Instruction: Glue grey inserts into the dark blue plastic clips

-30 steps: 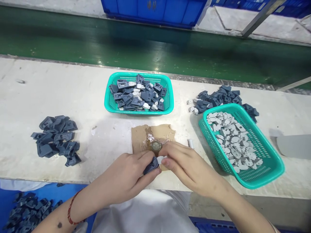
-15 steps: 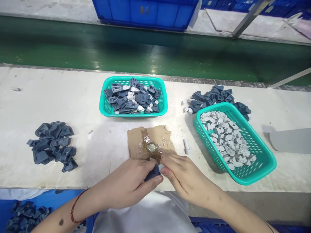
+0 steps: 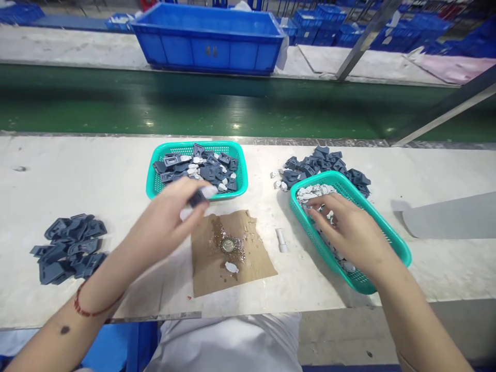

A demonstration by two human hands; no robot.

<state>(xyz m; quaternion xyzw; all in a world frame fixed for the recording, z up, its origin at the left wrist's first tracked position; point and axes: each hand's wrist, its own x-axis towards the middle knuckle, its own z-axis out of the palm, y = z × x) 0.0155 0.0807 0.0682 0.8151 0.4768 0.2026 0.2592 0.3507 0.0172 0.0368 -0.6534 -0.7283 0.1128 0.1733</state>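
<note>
My left hand (image 3: 170, 217) is closed on a dark grey plastic part (image 3: 196, 198) with a white tip, blurred, in front of the near rim of the left green basket (image 3: 155, 194). That basket holds several grey parts with white pieces. Over the right green basket (image 3: 387, 279), my right hand (image 3: 349, 232) reaches in among small white plastic pieces (image 3: 315, 191), thumb and fingers curved and apart. Between the hands lies a wet brown cardboard sheet (image 3: 251, 263) bearing a round, coin-like disc (image 3: 228, 245) and one white piece (image 3: 231, 267).
Loose grey parts form a pile (image 3: 70, 248) at the left and another (image 3: 325, 163) behind the right basket. A white cylindrical piece (image 3: 282, 241) lies beside the cardboard. Beyond the table runs a green belt (image 3: 240, 113), with a big blue crate (image 3: 209, 46) behind it.
My hands have parted from above the cardboard. The left carried the grey part up and left toward its basket; the right moved into the white pieces. The view has tilted up.
</note>
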